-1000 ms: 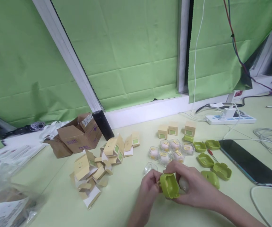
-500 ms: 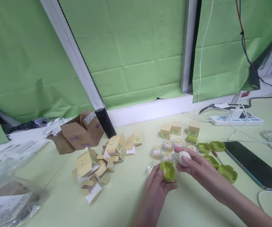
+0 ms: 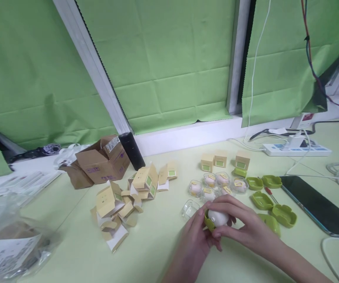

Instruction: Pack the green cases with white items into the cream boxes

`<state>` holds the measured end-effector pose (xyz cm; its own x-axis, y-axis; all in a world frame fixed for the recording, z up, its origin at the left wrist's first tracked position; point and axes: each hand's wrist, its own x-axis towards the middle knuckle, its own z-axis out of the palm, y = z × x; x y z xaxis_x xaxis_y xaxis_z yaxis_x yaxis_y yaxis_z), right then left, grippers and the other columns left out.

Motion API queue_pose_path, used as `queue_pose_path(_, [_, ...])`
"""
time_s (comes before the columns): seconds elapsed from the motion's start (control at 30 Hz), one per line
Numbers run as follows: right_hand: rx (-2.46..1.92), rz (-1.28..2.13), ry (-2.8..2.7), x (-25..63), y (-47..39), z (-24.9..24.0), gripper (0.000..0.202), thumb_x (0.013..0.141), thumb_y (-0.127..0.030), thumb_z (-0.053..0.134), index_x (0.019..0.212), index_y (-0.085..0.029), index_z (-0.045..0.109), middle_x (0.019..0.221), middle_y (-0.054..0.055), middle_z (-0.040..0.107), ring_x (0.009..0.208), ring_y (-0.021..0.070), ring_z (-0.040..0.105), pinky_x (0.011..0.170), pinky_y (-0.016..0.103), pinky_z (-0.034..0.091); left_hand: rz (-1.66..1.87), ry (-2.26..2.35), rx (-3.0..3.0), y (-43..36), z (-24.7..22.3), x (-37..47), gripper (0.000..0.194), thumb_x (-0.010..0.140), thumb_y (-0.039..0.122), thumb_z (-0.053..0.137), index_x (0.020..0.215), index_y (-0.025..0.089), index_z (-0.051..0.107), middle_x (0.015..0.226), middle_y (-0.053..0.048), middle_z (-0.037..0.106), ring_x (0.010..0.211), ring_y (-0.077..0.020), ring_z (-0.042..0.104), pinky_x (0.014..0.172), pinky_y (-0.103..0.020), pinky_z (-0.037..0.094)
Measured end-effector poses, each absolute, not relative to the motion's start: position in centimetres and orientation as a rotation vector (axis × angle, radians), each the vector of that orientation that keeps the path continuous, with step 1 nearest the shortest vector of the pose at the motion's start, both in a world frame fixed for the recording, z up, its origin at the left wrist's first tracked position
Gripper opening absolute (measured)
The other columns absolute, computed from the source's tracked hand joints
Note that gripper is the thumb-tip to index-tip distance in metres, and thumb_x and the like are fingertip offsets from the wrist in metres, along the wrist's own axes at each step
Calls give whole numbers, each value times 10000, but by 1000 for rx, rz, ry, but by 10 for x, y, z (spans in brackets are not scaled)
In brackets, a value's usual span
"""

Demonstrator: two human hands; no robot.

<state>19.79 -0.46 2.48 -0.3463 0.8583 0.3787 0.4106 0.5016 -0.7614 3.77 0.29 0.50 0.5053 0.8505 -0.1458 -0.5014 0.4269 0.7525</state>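
Note:
My left hand (image 3: 195,235) is closed around a small green plastic cup (image 3: 209,223), tilted toward the right. With its thumb and fingers, my right hand (image 3: 244,222) grips a smooth white egg-shaped piece (image 3: 218,218) against the cup's opening; how deep it sits is partly hidden by my fingers. Just beyond my left hand lies an open clear plastic case (image 3: 190,208). Behind my hands is a cluster of clear cases (image 3: 209,194) with pale round pieces and yellow markings inside. Green flower-shaped cups (image 3: 284,215) lie to the right, one partly behind my right forearm.
Opened tan cartons (image 3: 109,201) lie in a heap at left. Small upright boxes (image 3: 207,162) stand behind the clear cases. A brown cardboard box (image 3: 104,161), a black cylinder (image 3: 132,151), a phone (image 3: 319,204) and a power strip (image 3: 295,149) surround the work area.
My right hand has moved left and slightly down, bringing the white egg-shaped piece to the green cup. A clear case and a green cup behind my right arm have come into view.

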Motion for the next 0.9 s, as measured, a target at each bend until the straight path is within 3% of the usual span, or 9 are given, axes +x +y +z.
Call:
queue_pose_path(0.13, [-1064,467,-2060,196,-2,24,312,797,-361,637,1102,-302,603,995,54,626,921,228,560,803,371,481,853,566,648,2,3,38,336,867,411,474,1016,129,579,715,-17,536,592,-99,502,561,-251,468])
queue_pose_path(0.23, [-1053,379,-2120,196,-3,24,291,830,-350,599,1115,-292,592,956,58,617,884,219,552,761,363,482,874,581,695,1,1,37,310,843,390,525,940,104,593,670,-11,522,573,-99,501,554,-257,472])
queue_pose_path(0.4, [-974,394,-2103,195,-7,22,330,833,-310,601,1154,-267,538,975,59,572,910,200,549,785,330,477,862,603,701,1,-2,36,331,814,409,543,902,94,590,740,-36,551,538,-82,470,484,-228,437])
queue_pose_path(0.63, [-876,328,-2141,187,-12,24,350,838,-193,565,1175,-278,529,923,50,537,862,186,520,730,316,472,834,636,739,-1,0,33,262,759,354,574,811,101,616,661,-9,515,538,-88,457,452,-208,385])
queue_pose_path(0.9, [-913,411,-2179,190,-12,25,414,847,-244,585,1237,-344,484,1007,49,529,951,200,504,815,354,458,843,638,788,-1,8,35,320,745,428,578,803,115,616,649,-5,498,534,-87,419,457,-207,396])
